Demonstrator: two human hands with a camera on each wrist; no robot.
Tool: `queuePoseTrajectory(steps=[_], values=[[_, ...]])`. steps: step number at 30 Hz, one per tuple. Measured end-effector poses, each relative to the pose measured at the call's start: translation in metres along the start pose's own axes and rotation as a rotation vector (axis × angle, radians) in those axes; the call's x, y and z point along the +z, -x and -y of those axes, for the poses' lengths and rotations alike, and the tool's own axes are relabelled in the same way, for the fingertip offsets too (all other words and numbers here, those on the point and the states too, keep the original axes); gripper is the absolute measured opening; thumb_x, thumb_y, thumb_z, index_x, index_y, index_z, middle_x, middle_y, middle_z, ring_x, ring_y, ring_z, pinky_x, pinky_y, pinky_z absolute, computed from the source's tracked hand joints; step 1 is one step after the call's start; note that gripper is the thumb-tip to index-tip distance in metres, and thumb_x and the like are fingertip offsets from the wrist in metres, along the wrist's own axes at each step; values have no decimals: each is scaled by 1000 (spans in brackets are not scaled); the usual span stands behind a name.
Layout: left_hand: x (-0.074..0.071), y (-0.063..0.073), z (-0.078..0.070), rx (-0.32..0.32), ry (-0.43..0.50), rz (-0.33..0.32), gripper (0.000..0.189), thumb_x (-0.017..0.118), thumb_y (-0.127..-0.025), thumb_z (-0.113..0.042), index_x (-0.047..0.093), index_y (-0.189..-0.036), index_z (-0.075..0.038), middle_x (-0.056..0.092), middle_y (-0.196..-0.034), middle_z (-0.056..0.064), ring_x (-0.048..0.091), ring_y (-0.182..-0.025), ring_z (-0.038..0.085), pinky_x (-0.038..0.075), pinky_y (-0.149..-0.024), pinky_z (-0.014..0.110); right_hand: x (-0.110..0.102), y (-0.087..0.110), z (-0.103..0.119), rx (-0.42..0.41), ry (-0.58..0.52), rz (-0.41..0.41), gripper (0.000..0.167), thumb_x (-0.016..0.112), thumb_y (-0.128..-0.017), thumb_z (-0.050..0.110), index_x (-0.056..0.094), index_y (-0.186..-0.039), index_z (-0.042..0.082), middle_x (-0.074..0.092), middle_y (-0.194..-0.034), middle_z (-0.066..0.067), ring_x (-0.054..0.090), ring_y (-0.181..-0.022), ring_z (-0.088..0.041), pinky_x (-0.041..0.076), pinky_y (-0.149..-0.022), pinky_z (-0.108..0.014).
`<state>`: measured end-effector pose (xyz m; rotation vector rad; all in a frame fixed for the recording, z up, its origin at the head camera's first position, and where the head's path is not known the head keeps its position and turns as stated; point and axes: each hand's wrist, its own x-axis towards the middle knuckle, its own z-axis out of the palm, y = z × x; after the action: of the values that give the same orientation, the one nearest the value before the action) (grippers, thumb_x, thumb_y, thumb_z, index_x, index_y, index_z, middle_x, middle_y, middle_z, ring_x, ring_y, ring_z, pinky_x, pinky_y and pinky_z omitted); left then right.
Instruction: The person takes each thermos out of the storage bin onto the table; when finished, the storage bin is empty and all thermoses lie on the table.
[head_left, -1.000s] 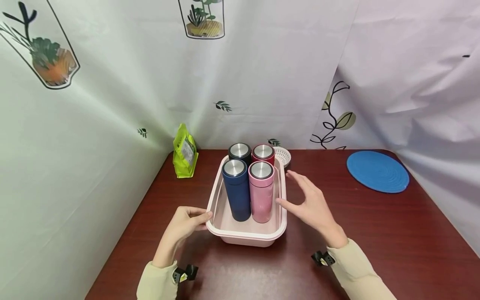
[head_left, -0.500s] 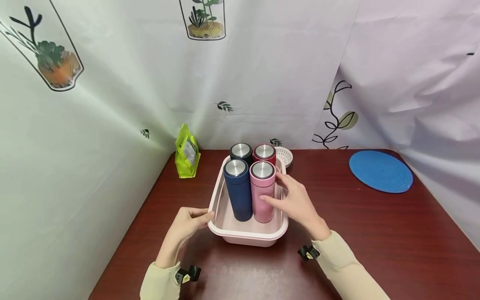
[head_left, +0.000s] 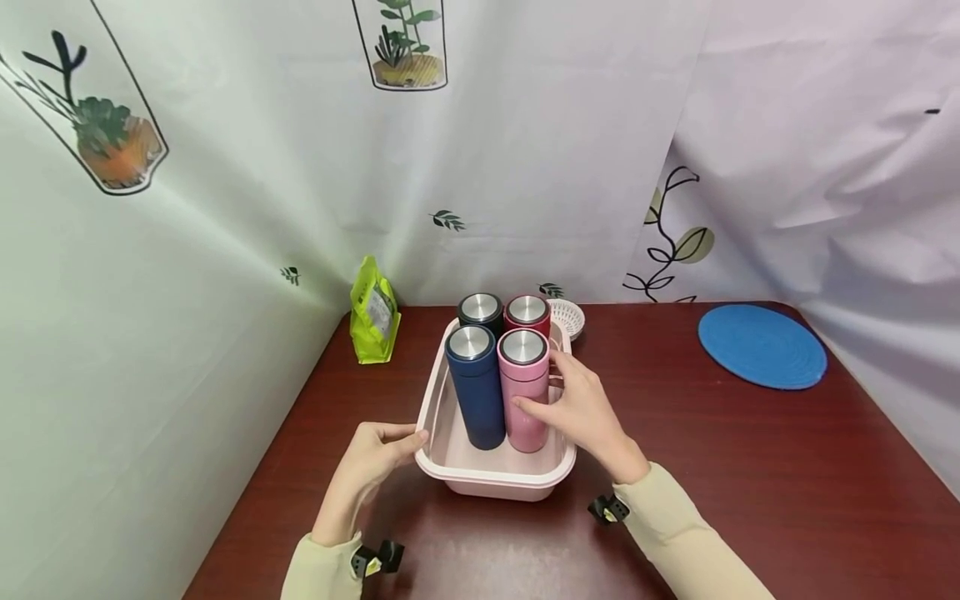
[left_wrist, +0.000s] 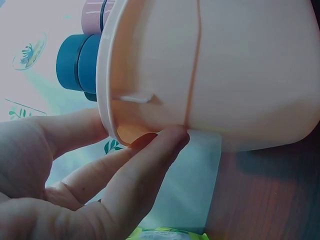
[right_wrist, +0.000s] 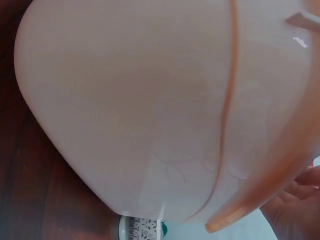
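A pale pink plastic basin [head_left: 495, 480] sits on the table with thermos bottles standing in it. My left hand [head_left: 370, 457] pinches its near left rim, thumb on top; in the left wrist view the fingers [left_wrist: 145, 175] reach under the rim against the outer wall. The right hand [head_left: 587, 414] is over the right rim, around the pink thermos bottle [head_left: 521, 382], with its thumb across the front and its fingers at the far right side. Beside that stands a navy thermos bottle [head_left: 480, 400]. Behind are a black bottle [head_left: 481, 309] and a red bottle [head_left: 528, 310], mostly hidden.
A small white woven basket [head_left: 568, 317] stands behind the basin, partly covered. At the back left is a lime green pouch [head_left: 374, 315]. A round blue mat [head_left: 762, 346] lies at the back right. Printed white cloth hangs behind the table [head_left: 720, 483].
My right hand has come in leftward from outside the basin's right rim and closed around the pink thermos bottle. The left hand stays on the rim, and the bottles keep their places.
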<state>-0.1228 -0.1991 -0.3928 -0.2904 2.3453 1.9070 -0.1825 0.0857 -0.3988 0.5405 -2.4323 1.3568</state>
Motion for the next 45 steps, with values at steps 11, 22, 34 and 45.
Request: queuePoseTrajectory(steps=[11, 22, 34, 45], values=[[-4, 4, -1, -1, 16, -8, 33, 69, -87, -2, 63, -112, 19, 69, -100, 27, 71, -88, 28, 59, -82, 41, 4, 1, 5, -48, 34, -59, 68, 89, -65, 26, 60, -124, 11, 67, -107, -2, 65, -96, -16, 58, -80, -33], [-6, 0, -2, -5, 10, 12, 34, 68, -88, -3, 62, -114, 19, 69, -103, 28, 71, -90, 30, 59, -83, 40, -8, 6, 16, -104, 46, -158, 58, 89, -64, 27, 63, -113, 11, 66, -101, 2, 65, -93, -15, 57, -81, -38], [-4, -6, -2, -8, -10, 21, 37, 71, -88, -6, 63, -115, 18, 68, -107, 29, 71, -93, 30, 58, -85, 42, -39, 13, 44, -250, 41, -274, 64, 90, -62, 22, 63, -118, 10, 66, -103, 0, 62, -97, -15, 52, -87, -27], [-3, -5, 2, -25, 4, 18, 37, 71, -87, -6, 63, -115, 18, 68, -105, 27, 71, -90, 27, 59, -84, 39, -63, 18, 65, -358, -38, -384, 71, 86, -61, 17, 62, -126, 6, 67, -115, -6, 61, -104, -16, 48, -94, -17]])
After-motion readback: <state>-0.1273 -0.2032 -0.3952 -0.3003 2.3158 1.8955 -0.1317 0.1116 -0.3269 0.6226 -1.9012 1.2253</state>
